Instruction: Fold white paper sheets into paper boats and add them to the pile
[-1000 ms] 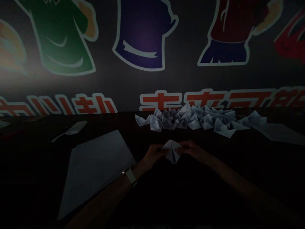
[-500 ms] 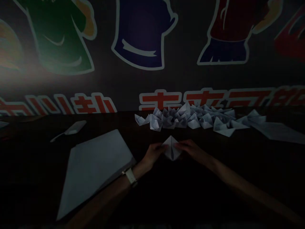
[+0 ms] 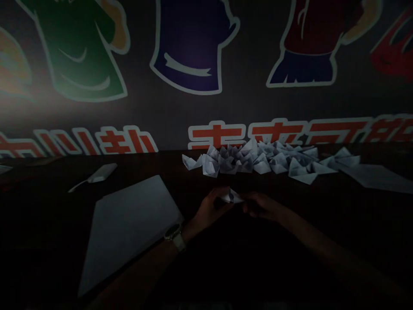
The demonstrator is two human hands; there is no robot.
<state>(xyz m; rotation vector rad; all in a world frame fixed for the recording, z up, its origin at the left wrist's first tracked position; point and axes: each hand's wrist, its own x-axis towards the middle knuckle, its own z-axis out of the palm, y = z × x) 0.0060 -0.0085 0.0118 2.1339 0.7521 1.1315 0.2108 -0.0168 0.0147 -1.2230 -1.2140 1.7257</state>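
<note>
Holding a small folded paper [image 3: 231, 196] over the dark worktop [image 3: 164, 165], two hands meet near the middle of the view. The left hand [image 3: 209, 209] has its grip closed on the paper's left side, thumb below and fingers at the upper edge. The right hand [image 3: 263, 206] comes in from the other side, fingertips at the paper's right tip; in this dim light I cannot tell whether that grip pinches the tip or merely touches it.

The paper's long axis runs roughly from left to right, between the two hands, with the left hand overlapping more of it. Beyond the hands, well apart from them, sits a pile of folded paper boats [image 3: 254, 158], with a flat sheet [image 3: 382, 178] at its right. Blank paper [image 3: 132, 224] lies beside the left wrist, which wears a watch [image 3: 174, 234].
</note>
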